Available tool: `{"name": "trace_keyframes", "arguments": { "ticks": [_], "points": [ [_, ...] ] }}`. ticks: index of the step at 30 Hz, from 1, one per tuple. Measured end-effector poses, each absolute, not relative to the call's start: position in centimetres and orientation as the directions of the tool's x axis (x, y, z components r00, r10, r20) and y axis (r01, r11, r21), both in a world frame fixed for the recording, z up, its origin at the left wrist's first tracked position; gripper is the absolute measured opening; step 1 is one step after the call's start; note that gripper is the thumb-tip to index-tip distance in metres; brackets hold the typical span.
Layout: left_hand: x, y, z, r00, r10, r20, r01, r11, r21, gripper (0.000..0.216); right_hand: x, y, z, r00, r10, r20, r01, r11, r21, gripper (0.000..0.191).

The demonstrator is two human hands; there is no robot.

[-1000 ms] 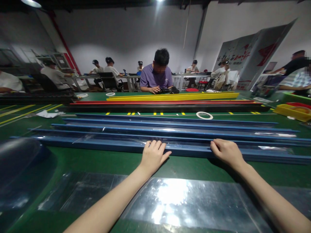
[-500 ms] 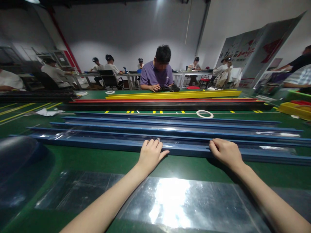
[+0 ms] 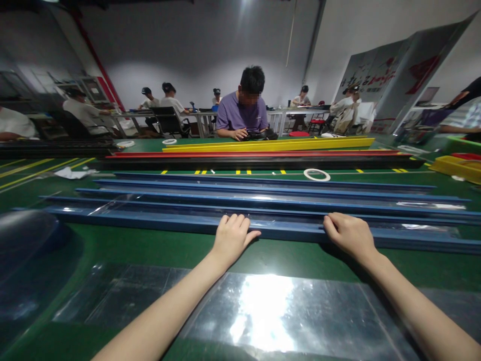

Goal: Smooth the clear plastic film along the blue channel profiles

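A long blue plastic channel lies across the green table in front of me. My left hand grips its near edge, four fingers hooked over the rim and the thumb stretched along the front face. Farther right, my right hand is closed on the same edge, with its fingertips hidden. Clear film shows inside the channel near its ends. Behind it lie several similar blue channels. Closer to me, a clear shiny plastic sheet lies flat under my forearms, reflecting a bright glare.
A roll of white tape lies beyond the blue channels, before black, red and yellow profiles. Curved plastic sits at left. A yellow bin stands at right. Opposite sits a person in purple; others sit farther back.
Both hands stay in nearly the same place on the blue channel. The view has shifted very slightly. At the far right, a person in dark clothing has moved a little.
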State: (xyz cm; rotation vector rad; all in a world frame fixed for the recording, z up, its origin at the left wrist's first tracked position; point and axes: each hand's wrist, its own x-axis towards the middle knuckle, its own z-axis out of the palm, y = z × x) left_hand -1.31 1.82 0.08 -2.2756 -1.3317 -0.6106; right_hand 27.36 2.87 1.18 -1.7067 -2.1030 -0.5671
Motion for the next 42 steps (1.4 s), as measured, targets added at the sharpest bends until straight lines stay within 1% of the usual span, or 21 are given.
{"name": "trace_keyframes", "arguments": {
  "ticks": [15, 21, 30, 42],
  "points": [
    [-1.46, 1.80, -0.04, 0.457, 0.675, 0.579, 0.873, -0.465, -0.146, 0.035, 27.37, 2.96, 1.12, -0.179, 0.848, 0.499, 0.984, 0.149, 0.098, 0.037],
    [-1.55, 1.85, -0.07, 0.443, 0.672, 0.594, 0.868, -0.488, -0.094, 0.034, 27.34, 2.94, 1.18, -0.184, 0.849, 0.495, 0.983, 0.158, 0.094, 0.037],
    [-1.70, 1.75, 0.11, 0.394, 0.684, 0.614, 0.852, -0.523, 0.035, 0.031, 27.38, 2.96, 1.11, -0.182, 0.850, 0.495, 0.983, 0.158, 0.089, 0.036],
    [-1.48, 1.81, 0.21, 0.353, 0.702, 0.618, 0.875, -0.482, 0.049, 0.033, 27.41, 2.99, 1.05, -0.175, 0.854, 0.489, 0.984, 0.148, 0.095, 0.036]
  ]
}}
